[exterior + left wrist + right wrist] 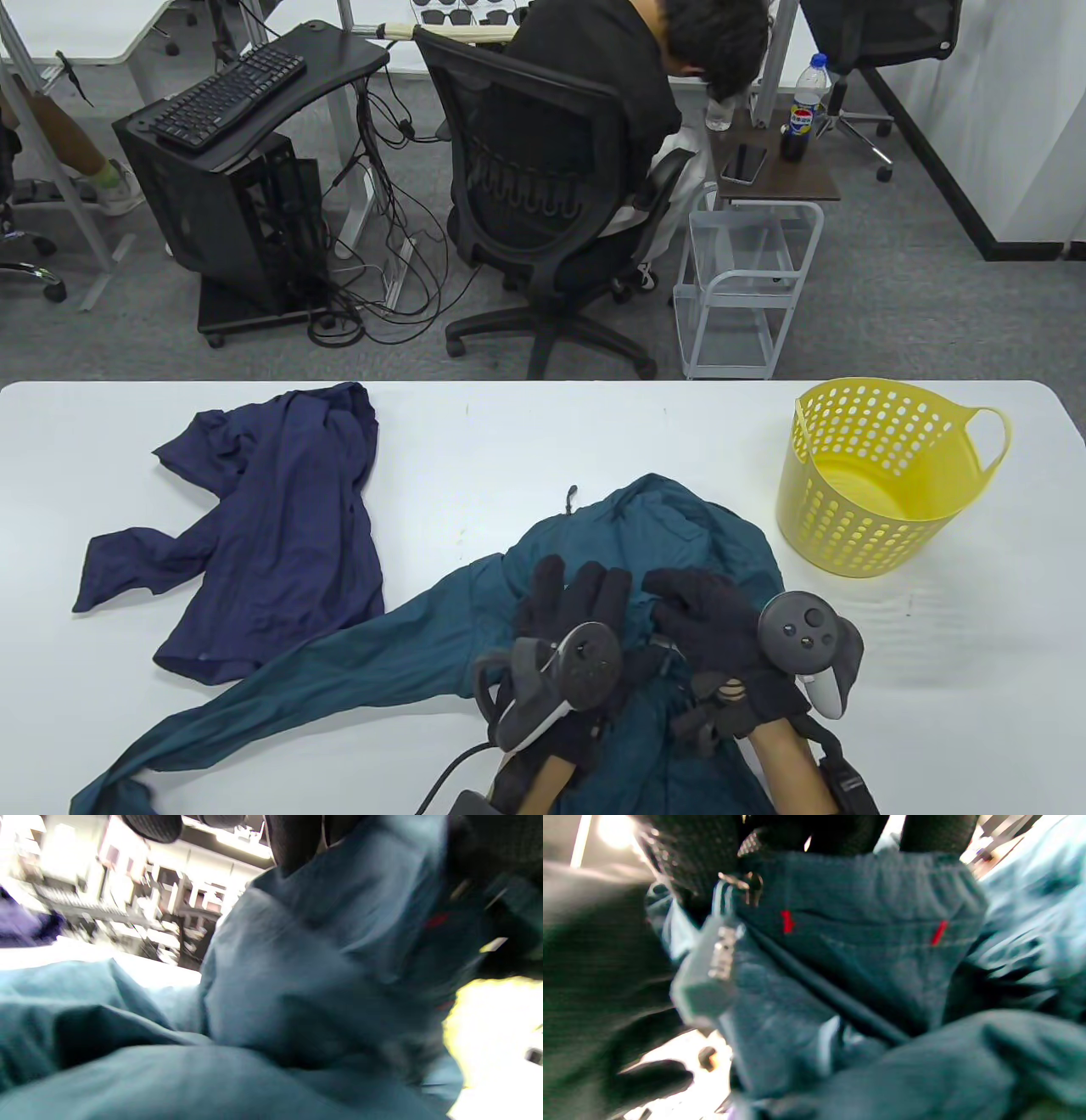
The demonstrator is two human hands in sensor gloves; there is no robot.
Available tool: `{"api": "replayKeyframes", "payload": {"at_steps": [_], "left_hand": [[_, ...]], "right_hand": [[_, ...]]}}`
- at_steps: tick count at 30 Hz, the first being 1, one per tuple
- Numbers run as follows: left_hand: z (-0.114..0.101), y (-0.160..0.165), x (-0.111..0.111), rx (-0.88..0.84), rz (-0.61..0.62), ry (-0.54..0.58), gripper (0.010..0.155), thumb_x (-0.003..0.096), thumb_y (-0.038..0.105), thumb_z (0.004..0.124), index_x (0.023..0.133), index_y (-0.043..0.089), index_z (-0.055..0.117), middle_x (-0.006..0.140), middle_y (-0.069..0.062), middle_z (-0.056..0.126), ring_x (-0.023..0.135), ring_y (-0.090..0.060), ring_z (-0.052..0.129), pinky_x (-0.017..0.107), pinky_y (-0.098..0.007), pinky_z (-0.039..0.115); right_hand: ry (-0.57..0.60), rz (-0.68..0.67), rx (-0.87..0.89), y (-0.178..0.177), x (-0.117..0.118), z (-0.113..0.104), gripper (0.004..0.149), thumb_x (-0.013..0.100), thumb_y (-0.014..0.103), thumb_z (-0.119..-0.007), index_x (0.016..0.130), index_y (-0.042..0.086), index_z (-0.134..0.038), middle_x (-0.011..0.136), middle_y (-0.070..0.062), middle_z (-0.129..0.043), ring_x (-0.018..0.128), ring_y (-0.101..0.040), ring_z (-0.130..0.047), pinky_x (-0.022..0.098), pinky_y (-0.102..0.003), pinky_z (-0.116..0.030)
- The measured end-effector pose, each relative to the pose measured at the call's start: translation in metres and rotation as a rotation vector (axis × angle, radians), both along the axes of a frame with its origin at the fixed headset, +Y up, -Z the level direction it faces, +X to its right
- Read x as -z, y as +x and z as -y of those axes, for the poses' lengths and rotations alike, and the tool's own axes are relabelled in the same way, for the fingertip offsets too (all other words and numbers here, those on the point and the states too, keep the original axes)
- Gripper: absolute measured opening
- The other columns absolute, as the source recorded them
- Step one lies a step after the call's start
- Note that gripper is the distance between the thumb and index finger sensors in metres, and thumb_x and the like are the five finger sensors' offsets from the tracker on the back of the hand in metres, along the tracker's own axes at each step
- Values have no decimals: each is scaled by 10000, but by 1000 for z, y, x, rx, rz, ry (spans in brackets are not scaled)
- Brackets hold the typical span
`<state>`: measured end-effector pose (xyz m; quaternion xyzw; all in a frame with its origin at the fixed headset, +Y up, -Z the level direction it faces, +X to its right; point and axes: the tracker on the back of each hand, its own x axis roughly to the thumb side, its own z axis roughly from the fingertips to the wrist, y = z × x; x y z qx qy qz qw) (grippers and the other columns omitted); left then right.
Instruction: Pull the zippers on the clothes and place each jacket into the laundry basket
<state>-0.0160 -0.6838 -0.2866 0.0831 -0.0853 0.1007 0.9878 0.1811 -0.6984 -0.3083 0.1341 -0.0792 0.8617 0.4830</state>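
A teal jacket (679,526) lies crumpled at the table's front centre, one sleeve trailing to the front left. Both gloved hands are on it, close together. My left hand (577,603) lies over the fabric with fingers reaching forward, its thumb side pinching a raised fold (297,984). My right hand (696,603) grips the elastic hem (882,870), next to a small metal zipper piece (746,885). A navy jacket (280,526) lies spread at the left. The yellow laundry basket (882,484) stands empty at the right.
The white table (526,441) has bare surface between the jackets and around the basket. Beyond its far edge a person sits in a black office chair (534,187), beside a white wire cart (747,280).
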Motion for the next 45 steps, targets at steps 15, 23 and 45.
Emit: {"api": "replayKeyframes", "payload": {"at_steps": [15,23,45], "left_hand": [[48,-70,20,-657,-188,-169,520,390,569,702,814,340,899,974,97,867,991,-388,674,645,-599,638],[53,-62,20,-598,48,-341,604,404,441,656,999,339,651,1128,36,615,1053,-436,379,691,-655,455],[11,-3,-25,196,224,152,1111,269,666,838,1006,458,33,1199,113,88,1098,-343,102,770,-644,319]], "right_hand": [[-444,113,-309,4,7,43,561,478,550,-839,985,317,-783,1014,5,-829,925,-406,-732,656,-579,-628],[-341,74,-9,-6,24,47,402,494,422,-799,893,387,-836,1089,65,-702,971,-365,-588,691,-568,-568],[-376,-76,348,48,13,15,441,517,433,-776,918,250,-799,571,123,-1034,83,25,-1026,324,-314,-946]]}}
